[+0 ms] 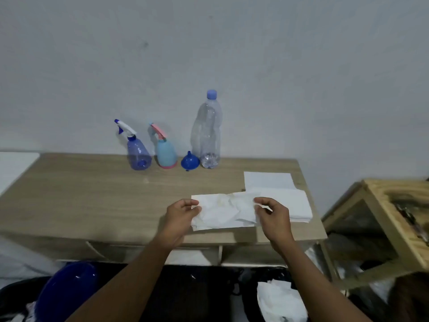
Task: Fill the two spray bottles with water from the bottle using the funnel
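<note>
Spray bottles, one of translucent blue plastic [138, 156] and one light-blue spray bottle with a pink trigger [166, 153], stood at the wall edge of the pale wooden table [92, 194].
Just right of them stood a dark-blue plastic funnel [190, 161] and a tall clear water bottle [207, 133], capped. Near the front edge, with forearms outstretched, the left hand [182, 212] and right hand [272, 216] each pinched one end of a crumpled white paper sheet [225, 211] between curled fingers and thumb.

The left hand [183, 212] and right hand [274, 217] pinch a crumpled tissue [225, 212] — funnel [190, 161] and bottle [206, 133] stand behind.
</note>
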`<state>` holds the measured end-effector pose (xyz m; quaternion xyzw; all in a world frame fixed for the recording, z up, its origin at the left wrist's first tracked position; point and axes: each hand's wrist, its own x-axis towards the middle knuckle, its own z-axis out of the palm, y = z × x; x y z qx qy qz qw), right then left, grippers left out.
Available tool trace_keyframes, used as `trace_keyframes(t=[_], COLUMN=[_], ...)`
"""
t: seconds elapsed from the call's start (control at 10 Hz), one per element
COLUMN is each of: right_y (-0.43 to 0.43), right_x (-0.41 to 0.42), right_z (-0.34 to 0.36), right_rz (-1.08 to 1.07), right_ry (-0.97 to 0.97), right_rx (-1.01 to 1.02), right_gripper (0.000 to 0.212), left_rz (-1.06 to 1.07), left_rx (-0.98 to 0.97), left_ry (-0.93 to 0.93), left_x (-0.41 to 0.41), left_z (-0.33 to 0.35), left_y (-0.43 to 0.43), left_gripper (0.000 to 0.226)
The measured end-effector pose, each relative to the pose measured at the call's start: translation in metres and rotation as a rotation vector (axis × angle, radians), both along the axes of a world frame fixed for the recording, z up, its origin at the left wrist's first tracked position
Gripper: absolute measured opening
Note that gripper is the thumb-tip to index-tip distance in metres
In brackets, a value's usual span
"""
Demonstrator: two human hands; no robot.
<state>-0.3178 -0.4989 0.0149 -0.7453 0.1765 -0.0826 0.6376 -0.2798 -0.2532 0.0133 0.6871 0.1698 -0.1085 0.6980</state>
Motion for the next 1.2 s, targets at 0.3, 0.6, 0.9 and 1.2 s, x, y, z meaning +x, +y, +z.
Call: trace_keyframes(t=[0.3, 0.6, 0.9, 1.2], right_y=[-0.124, -0.159, -0.166, -0.183], right_x=[-0.141, -0.228, -0.213, -0.178], right_z=[-0.093, -0.209, -0.277, -0.309], right_rz=[0.028, -0.140, -0.130, -0.057], right_ry=[0.283, 0.601, 0.680, 0.665], right_rx=[-0.145, -0.106, -0.076, -0.168], right_gripper=[0.023, 0.011, 0.036, 0.046], left_rz=[-0.317, -0.568, -0.582, -0.622], left_rx=[0.268, 0.404, 0.299, 0.399], left_ry=[0.061, 0.378, 0.629, 0.614], left_x=[-0.096, -0.152, -0.151, -0.120], left_z=[-0.076, -0.192, -0.262, -0.297], left_y=[-0.122, -0.183, -0.237, -0.266], left_gripper=[0.018, 0.030, 0.050, 0.053])
